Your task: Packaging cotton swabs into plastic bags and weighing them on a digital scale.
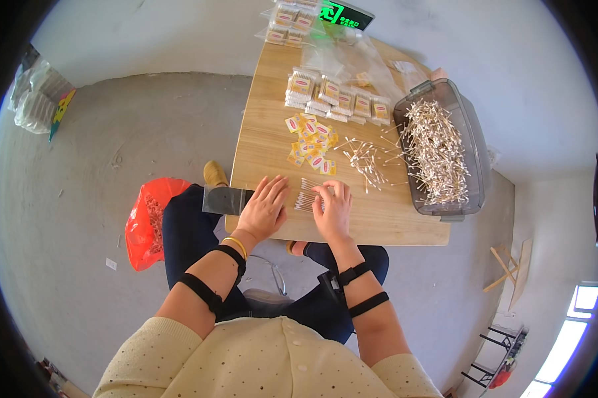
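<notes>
Arms (362, 288) fwd, hands (264, 210) L/R of swabs (305, 194)

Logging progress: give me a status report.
Left hand palm-down at clear-and-black plastic pouch. Right hand on row of white cotton swabs. Yellow-and-white paper cards beyond, not blocking either.

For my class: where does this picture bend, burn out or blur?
Head view: the far wall meets the floor in a bowed line; the window, lower right, is washed out white; the left hand and right hand show no obvious motion blur.
</notes>
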### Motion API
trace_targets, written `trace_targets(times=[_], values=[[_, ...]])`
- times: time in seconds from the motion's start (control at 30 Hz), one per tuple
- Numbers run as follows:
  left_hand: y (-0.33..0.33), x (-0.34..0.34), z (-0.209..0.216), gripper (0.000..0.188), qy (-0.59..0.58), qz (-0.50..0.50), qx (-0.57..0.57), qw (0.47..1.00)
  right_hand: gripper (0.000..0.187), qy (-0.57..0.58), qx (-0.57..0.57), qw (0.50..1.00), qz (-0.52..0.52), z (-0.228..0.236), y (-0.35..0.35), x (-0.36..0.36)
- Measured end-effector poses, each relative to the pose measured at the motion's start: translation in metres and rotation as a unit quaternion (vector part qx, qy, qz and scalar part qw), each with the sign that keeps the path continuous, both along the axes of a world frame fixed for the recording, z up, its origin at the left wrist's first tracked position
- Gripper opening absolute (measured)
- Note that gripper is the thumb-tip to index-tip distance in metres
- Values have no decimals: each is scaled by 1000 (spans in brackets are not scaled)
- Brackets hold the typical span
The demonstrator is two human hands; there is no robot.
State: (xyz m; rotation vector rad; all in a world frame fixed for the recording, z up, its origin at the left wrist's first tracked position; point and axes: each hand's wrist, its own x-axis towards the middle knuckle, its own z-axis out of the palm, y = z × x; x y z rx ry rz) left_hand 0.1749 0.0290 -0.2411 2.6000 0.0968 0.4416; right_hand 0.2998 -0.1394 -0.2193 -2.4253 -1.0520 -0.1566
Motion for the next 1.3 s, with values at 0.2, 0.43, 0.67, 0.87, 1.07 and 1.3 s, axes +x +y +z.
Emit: trace_targets(times=[0.2, 0.43, 0.67, 0.87, 1.07, 1.3], values=[[0, 1, 2, 51, 3, -1, -4, 1000, 22, 13, -25, 1000, 6, -2, -1, 4], [0, 0, 1, 52, 0, -3, -3, 1000, 20, 11, -18, 1000, 0, 0, 4, 10], [0, 1, 0, 53, -4, -4, -9, 1000, 24, 37, -62, 997, -43, -5, 12, 23], [0, 0, 2, 52, 0, -6, -12, 1000, 28, 20, -53, 998, -1, -7, -3, 14], [0, 0, 5, 57, 40, -13, -2, 999, 34, 89, -1, 996, 17, -8, -18, 4], [-10, -4, 4, 81, 102, -47, 95, 989, 90, 65, -102, 992, 27, -4, -39, -35]])
